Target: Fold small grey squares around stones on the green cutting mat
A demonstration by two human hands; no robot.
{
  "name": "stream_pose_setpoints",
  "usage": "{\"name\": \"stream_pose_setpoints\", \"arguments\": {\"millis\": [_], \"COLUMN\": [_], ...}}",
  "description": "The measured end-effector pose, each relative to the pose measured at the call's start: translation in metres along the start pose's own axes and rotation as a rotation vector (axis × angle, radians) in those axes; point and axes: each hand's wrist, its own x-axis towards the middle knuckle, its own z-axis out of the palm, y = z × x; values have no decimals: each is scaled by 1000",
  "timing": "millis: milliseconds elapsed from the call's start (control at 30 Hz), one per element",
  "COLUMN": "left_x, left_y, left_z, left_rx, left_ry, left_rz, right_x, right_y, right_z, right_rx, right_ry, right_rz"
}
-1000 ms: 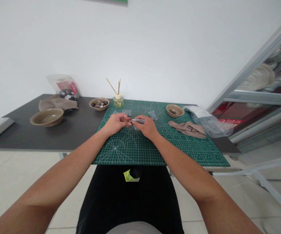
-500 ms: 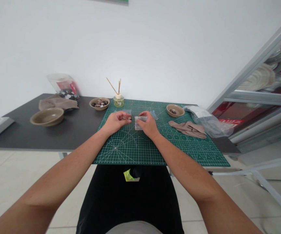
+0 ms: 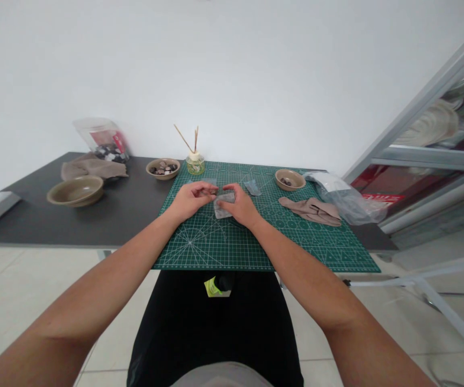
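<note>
Over the green cutting mat [image 3: 248, 252], my left hand [image 3: 190, 201] is closed, its thumb and fingertips pinching a small dark stone [image 3: 215, 192]. My right hand [image 3: 245, 207] grips a flat, grey, roughly square sheet [image 3: 223, 210] between thumb and fingers; its exact material cannot be made out. The sheet's left edge is close to the stone, and whether the two touch is unclear. Small pieces of clear bluish plastic [image 3: 253, 186] lie on the mat just behind both hands.
At the back left are a bowl of stones [image 3: 163, 169] and a reed diffuser [image 3: 195, 162]. A larger bowl [image 3: 75, 191], a brown cloth [image 3: 93, 167] and a jar [image 3: 105, 141] stand left. On the right are a small bowl [image 3: 290, 180], another cloth [image 3: 312, 210] and a plastic bag [image 3: 347, 199].
My right hand has brought the grey sheet left and slightly tilted it, closer to the stone in my left hand. The camera view has shifted slightly.
</note>
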Motion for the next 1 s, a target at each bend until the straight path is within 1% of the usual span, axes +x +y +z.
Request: {"name": "stream_pose_setpoints", "arguments": {"millis": [100, 167, 233, 367, 433, 500, 567, 667, 733, 867, 1000], "left_x": [-1, -1, -1, -1, -1, -1, -1, -1, -2, -3, -3], "left_y": [2, 2, 0, -2, -3, -3, -2, -2, -1, -1, 1], "left_z": [0, 1, 1, 3, 4, 4, 4, 3, 3, 3, 4], "left_rx": [30, 1, -42, -112, -156, -183, -164, -82, -74, -101, -139], "left_ry": [0, 8, 14, 5, -13, -33, -38, -13, -17, -50, -76], "left_rz": [-43, -79, -106, -142, -158, -167, -157, -124, -130, -149, -155], "right_x": [0, 0, 1, 2, 1, 0, -1, -1, -1, 1, 1], "right_y": [-1, 0, 1, 3, 1, -2, -4, -5, -4, -1, -3], "right_z": [0, 1, 2, 1, 0, -2, -3, -2, -1, 0, -2], "right_rx": [-62, -93, -135, -249, -248, -164, -31, 151, 238, 325, 325], "right_ry": [-57, -64, -35, 70, 100, 67, 7, -43, -60, -85, -77], "right_rz": [13, -2, -29, -62, -85, -113, -121, -96, -85, -69, -57]}}
